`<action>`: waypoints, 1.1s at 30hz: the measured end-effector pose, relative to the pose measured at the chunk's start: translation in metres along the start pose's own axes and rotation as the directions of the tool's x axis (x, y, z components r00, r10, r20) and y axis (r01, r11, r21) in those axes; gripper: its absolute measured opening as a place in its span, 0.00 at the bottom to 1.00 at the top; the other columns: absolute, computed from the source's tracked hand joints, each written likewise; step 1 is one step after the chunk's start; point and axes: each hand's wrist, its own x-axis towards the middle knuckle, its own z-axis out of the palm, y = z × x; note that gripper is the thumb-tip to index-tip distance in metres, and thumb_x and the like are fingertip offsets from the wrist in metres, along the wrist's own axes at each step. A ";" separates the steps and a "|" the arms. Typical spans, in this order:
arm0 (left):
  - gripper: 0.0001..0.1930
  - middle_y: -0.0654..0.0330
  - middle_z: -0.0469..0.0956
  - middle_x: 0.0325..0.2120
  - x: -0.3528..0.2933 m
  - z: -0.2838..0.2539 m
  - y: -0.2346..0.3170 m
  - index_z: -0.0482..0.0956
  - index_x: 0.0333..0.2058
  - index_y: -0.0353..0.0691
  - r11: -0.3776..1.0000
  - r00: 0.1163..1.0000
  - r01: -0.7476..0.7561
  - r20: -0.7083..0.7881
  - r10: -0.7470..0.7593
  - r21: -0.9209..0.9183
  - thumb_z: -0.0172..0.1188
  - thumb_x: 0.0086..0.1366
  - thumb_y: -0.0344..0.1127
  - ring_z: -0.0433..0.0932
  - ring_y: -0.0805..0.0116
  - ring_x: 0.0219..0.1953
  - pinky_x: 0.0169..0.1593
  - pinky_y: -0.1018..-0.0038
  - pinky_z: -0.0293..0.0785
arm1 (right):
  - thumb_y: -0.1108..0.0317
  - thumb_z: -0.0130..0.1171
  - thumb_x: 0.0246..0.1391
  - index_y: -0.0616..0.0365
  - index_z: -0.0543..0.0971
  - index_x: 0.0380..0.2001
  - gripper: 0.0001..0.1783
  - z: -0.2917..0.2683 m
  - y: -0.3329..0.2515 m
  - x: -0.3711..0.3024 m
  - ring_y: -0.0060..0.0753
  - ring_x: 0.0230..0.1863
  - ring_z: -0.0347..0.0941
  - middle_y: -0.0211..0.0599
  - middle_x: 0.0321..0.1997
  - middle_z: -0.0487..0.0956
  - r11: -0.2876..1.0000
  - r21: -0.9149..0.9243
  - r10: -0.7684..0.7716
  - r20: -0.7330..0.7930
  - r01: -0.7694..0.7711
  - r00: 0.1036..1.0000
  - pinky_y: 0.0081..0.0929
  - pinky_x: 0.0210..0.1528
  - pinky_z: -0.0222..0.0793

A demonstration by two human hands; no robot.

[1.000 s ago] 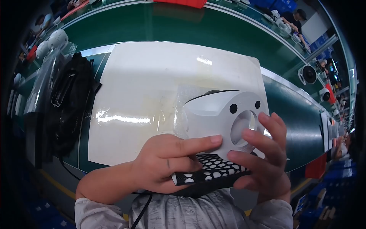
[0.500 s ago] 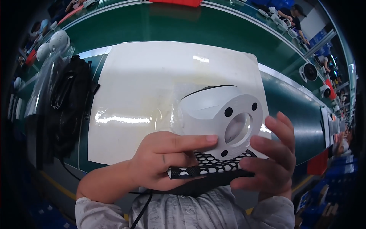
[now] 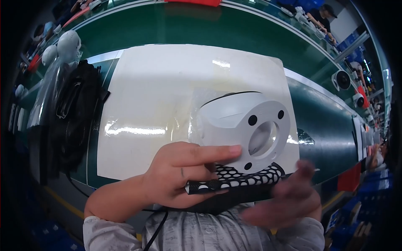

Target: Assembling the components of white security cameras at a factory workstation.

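Housing of white plastic (image 3: 236, 133), rounded, with a flat ring-shaped face around a circular opening: over the right near part of the smooth white board (image 3: 142, 88), tilted, ring face turned toward me. Three round black pads (image 3: 252, 120) on that face: two on the far side, one at the near edge. Any fine marking on the ring is too small for me to read.

My left hand (image 3: 178, 171): index finger stretched out to the right, its tip against the left part of the ring face; remaining fingers curled, pinching the left end of a black sheet patterned with white round spots (image 3: 245, 183). Sheet lies just on my side of the housing, bent along its length. Short dark line on one left finger; cannot tell whether it is written.

My right hand (image 3: 293, 192): blurred, by the sheet's right end, apart from the housing. Cannot tell whether those fingers are spread, pressed together or pinching anything.

Surroundings: crinkled clear plastic film (image 3: 196, 111) just left of the housing; bundle of black fabric (image 3: 79, 108) on the left; two white perforated-looking balls (image 3: 69, 44) at far left; green bench surface (image 3: 138, 31) beyond the board.
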 end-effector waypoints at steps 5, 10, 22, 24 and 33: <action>0.08 0.45 0.68 0.46 -0.001 -0.002 0.001 0.68 0.21 0.40 1.000 0.997 -0.025 0.066 0.027 -0.017 0.60 0.44 0.31 0.76 0.63 0.25 0.26 0.76 0.70 | 0.71 0.58 0.38 0.54 0.74 0.24 0.06 -0.005 0.023 -0.020 0.44 0.58 0.55 0.39 0.52 0.65 0.771 0.259 0.616 -0.068 -0.582 0.785 0.38 0.57 0.49; 0.09 0.42 0.66 0.48 0.000 -0.003 0.003 0.68 0.23 0.41 0.997 0.992 -0.072 0.100 0.070 0.014 0.59 0.43 0.32 0.77 0.59 0.29 0.27 0.75 0.71 | 0.72 0.57 0.37 0.57 0.74 0.23 0.05 -0.002 0.025 -0.025 0.52 0.57 0.55 0.50 0.52 0.65 0.689 0.285 0.682 0.056 -0.666 0.729 0.40 0.57 0.49; 0.08 0.44 0.67 0.47 0.001 -0.002 0.002 0.69 0.22 0.40 0.997 0.994 -0.062 0.089 0.059 0.037 0.60 0.42 0.32 0.76 0.63 0.26 0.25 0.76 0.70 | 0.42 0.41 0.51 0.51 0.77 0.34 0.26 -0.008 0.004 -0.038 0.43 0.53 0.60 0.36 0.48 0.69 0.840 -0.361 0.451 0.049 -0.405 0.891 0.41 0.57 0.44; 0.08 0.45 0.67 0.47 0.000 -0.002 0.002 0.69 0.21 0.40 0.997 0.994 -0.063 0.087 0.060 0.038 0.60 0.42 0.32 0.75 0.64 0.25 0.25 0.76 0.69 | 0.42 0.42 0.50 0.51 0.77 0.35 0.26 -0.007 0.001 -0.038 0.43 0.53 0.59 0.35 0.48 0.69 0.835 -0.389 0.448 0.069 -0.390 0.891 0.42 0.57 0.44; 0.08 0.45 0.67 0.47 -0.002 0.000 0.001 0.70 0.22 0.38 0.998 0.996 -0.065 0.065 0.063 0.015 0.60 0.42 0.32 0.74 0.64 0.23 0.26 0.76 0.69 | 0.50 0.47 0.50 0.59 0.60 0.52 0.30 -0.008 0.007 -0.033 0.43 0.58 0.53 0.44 0.56 0.59 0.724 0.113 0.673 0.105 -0.681 0.732 0.40 0.60 0.40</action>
